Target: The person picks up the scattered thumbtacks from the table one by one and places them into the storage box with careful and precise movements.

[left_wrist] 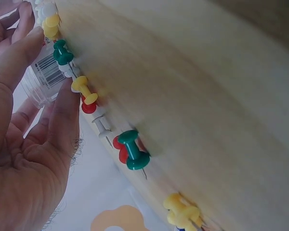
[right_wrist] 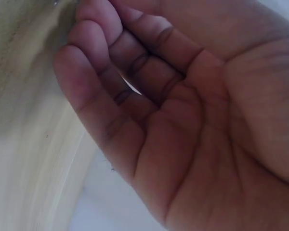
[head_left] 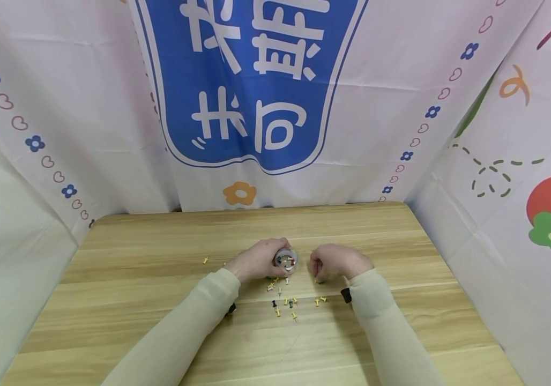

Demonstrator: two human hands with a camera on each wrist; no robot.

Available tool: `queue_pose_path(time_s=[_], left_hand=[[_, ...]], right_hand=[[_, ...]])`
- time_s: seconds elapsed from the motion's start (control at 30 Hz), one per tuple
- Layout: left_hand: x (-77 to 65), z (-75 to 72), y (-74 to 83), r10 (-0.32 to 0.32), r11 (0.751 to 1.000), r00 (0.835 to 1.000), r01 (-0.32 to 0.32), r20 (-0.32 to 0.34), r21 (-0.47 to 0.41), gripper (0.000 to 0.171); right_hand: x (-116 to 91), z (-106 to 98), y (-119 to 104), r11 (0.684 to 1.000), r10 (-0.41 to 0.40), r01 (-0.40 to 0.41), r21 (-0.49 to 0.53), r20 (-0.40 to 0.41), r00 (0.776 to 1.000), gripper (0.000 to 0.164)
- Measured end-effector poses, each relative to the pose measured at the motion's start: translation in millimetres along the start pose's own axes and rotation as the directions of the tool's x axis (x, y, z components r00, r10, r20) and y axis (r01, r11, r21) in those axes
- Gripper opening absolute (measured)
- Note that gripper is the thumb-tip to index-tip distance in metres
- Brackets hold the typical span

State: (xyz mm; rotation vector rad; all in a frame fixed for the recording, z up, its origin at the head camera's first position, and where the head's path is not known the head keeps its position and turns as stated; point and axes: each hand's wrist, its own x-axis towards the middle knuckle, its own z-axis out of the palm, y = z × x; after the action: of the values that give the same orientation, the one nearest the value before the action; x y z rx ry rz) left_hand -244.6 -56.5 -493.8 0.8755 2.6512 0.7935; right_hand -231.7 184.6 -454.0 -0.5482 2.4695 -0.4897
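Note:
My left hand (head_left: 262, 261) grips a small clear plastic jar (left_wrist: 47, 70) with a barcode label, thumb and fingers around its sides. Red, white and dark push pins (head_left: 289, 261) show inside its open mouth. Just to the right, my right hand (head_left: 335, 261) is low over the table with curled fingers. Its thumb and fingertips meet at a yellow push pin (head_left: 316, 281), mostly hidden by the hand. The right wrist view shows the curled fingers (right_wrist: 82, 72), but the pinched tips are partly out of frame.
Loose push pins, mostly yellow, lie on the wooden table (head_left: 159, 321) in front of the hands. A green pin (left_wrist: 133, 150) and a white pin (left_wrist: 102, 127) lie near the left wrist. One yellow pin (head_left: 205, 260) sits farther left. Printed cloth (head_left: 352, 134) hangs behind the table.

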Motion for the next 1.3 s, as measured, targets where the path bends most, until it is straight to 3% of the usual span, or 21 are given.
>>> queue_pose_path(time_s=[0.7, 0.87, 1.07, 1.3], left_hand=[[-0.4, 0.4, 0.0, -0.001, 1.000, 1.000, 0.001, 0.000, 0.001, 0.054], [-0.4, 0.8, -0.2, 0.000, 1.000, 1.000, 0.000, 0.001, -0.007, 0.053], [-0.4, 1.0, -0.5, 0.007, 1.000, 1.000, -0.007, -0.006, -0.007, 0.053], [-0.3, 0.1, 0.0, 0.004, 1.000, 1.000, -0.004, -0.002, -0.004, 0.054]], right_hand=[[4.4, 2.9, 4.6, 1.000, -0.013, 0.012, -0.028, -0.040, 0.999, 0.020], [5.1, 1.0, 3.2, 0.997, -0.066, 0.063, -0.040, -0.088, 0.994, 0.025], [8.7, -1.7, -0.7, 0.982, -0.162, 0.144, -0.122, -0.148, 0.976, 0.019], [10.8, -3.9, -5.5, 0.959, -0.263, 0.228, -0.169, -0.226, 0.938, 0.020]])
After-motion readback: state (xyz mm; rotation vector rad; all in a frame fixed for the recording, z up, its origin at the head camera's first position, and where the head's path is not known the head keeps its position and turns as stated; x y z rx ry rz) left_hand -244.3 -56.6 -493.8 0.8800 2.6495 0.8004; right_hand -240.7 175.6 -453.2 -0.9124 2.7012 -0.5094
